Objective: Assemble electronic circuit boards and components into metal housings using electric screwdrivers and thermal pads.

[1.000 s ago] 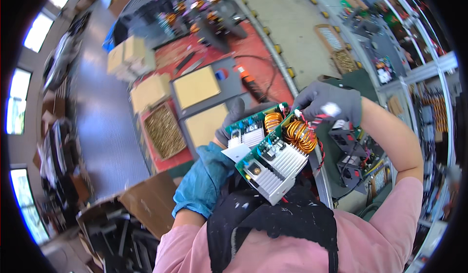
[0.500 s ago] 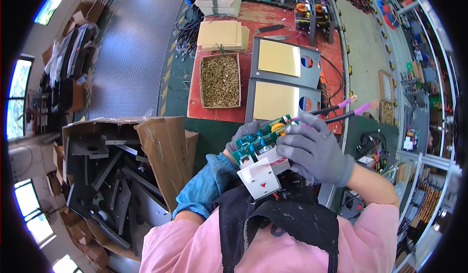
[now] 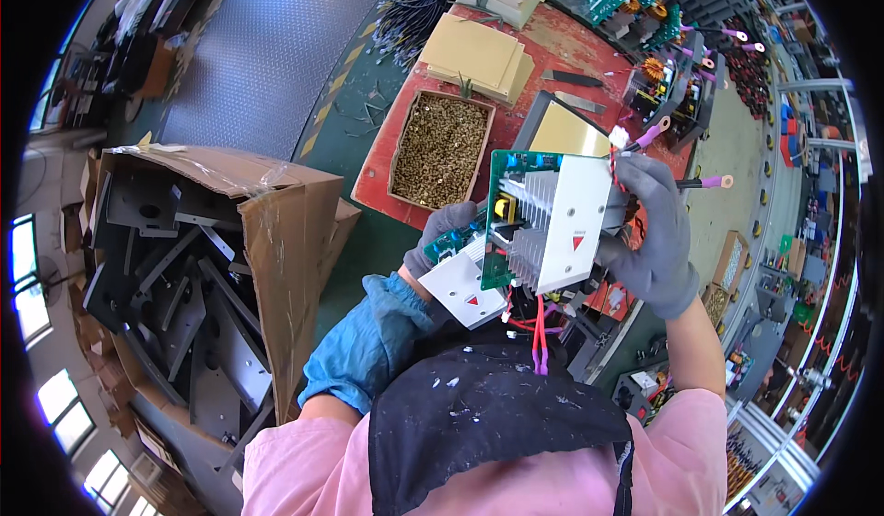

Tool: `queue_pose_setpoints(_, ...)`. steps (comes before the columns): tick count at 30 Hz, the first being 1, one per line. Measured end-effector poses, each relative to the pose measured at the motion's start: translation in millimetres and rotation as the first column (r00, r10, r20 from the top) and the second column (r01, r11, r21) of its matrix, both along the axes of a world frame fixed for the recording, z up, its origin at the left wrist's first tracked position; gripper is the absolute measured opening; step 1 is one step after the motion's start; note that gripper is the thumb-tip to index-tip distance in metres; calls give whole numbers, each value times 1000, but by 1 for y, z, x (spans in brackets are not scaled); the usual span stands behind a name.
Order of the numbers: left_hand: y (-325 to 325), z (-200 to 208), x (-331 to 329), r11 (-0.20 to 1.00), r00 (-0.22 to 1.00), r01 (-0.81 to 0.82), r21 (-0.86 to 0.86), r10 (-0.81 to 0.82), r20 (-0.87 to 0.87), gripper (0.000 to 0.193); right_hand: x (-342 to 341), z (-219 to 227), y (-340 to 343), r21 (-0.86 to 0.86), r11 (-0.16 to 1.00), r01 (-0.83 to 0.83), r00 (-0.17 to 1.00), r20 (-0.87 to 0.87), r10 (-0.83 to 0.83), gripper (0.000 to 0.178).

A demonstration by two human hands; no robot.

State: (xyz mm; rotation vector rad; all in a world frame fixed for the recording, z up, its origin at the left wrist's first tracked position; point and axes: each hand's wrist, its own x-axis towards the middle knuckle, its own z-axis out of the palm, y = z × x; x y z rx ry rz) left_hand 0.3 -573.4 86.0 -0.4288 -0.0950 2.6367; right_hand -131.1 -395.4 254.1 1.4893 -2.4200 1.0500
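Note:
My right hand [image 3: 656, 240], in a grey glove, grips the right side of a circuit board assembly. This upper circuit board [image 3: 498, 212] stands on edge, with a finned metal heat sink [image 3: 532, 240] and a white plate [image 3: 578, 217] carrying a small red triangle. Red wires [image 3: 540, 327] hang beneath it, and cables with purple-sleeved ring lugs [image 3: 656, 133] stick out past my fingers. Gloved in grey under a blue sleeve, my left hand [image 3: 437, 240] closes round a second circuit board assembly, whose white plate [image 3: 459, 290] shows below. The upper board partly covers this second one.
Ahead, a red table [image 3: 368, 180] bears a box of small brass-coloured fasteners [image 3: 440, 148], stacked tan sheets [image 3: 474, 56] and a dark panel with a yellowish sheet [image 3: 575, 129]. A carton of dark metal plates [image 3: 295, 221] stands left. More board assemblies [image 3: 658, 83] sit at the far right.
My right hand has moved right with one board assembly, turned so its white plate and fins show. My left hand keeps the other, lower down. The whole view has turned.

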Motion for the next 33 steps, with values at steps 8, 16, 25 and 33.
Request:
queue_pose_setpoints(8,-5,6,19,936,929,-353,-18,353,109,57,-80,-41,50,97,926,366,927,53,-372,45)
queue_pose_setpoints(16,-41,-9,55,738,801,-522,-428,597,51,47,-102,-128,50,258,872,417,908,-71,-413,36)
queue_pose_setpoints(25,-61,-54,100,593,621,-633,-498,773,130,62,-103,-166,43,329,831,448,893,-217,-395,41)
queue_pose_setpoints(33,-44,-18,81,587,626,-435,-683,742,239,61,-104,-168,44,335,834,439,898,-207,-389,44)
